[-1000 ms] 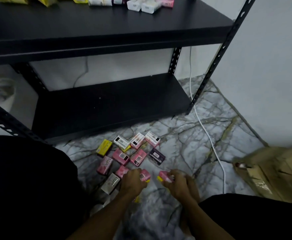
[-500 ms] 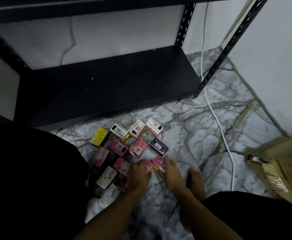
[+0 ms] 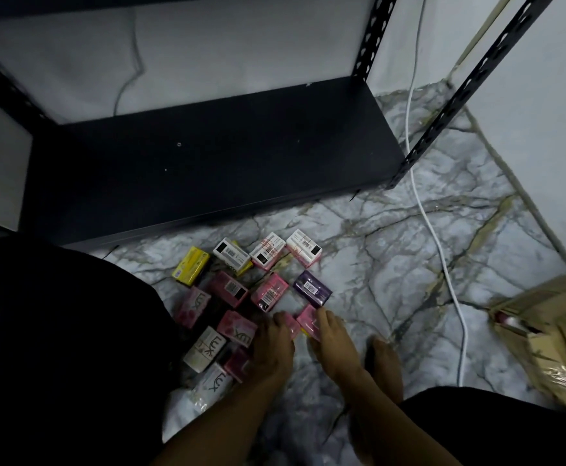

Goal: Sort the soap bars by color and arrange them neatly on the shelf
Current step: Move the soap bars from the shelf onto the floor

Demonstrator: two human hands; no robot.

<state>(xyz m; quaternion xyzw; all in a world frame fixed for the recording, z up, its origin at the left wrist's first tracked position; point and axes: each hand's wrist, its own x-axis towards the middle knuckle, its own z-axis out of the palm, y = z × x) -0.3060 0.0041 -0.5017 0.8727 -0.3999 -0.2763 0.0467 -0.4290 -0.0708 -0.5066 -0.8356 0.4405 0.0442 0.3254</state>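
Note:
Several boxed soap bars lie on the marble floor in front of a black metal shelf (image 3: 207,163). Among them are a yellow bar (image 3: 191,265), a purple bar (image 3: 312,288), pink bars such as one at the middle (image 3: 269,291), and white Lux bars (image 3: 205,348). My left hand (image 3: 273,348) grips a pink bar (image 3: 291,324) at the near edge of the pile. My right hand (image 3: 330,341) grips another pink bar (image 3: 308,319) beside it, just below the purple bar. The two held bars almost touch.
A white cable (image 3: 443,257) runs across the floor right of the shelf's front post (image 3: 449,105). A cardboard box (image 3: 554,338) sits at the right edge. My dark-clothed knees fill the lower left and lower right; a bare foot (image 3: 384,364) rests by my right hand.
The camera has tilted down, so the upper shelf with sorted soaps has left the view. Both hands moved forward and closer together, bringing their pink bars up beside the purple bar.

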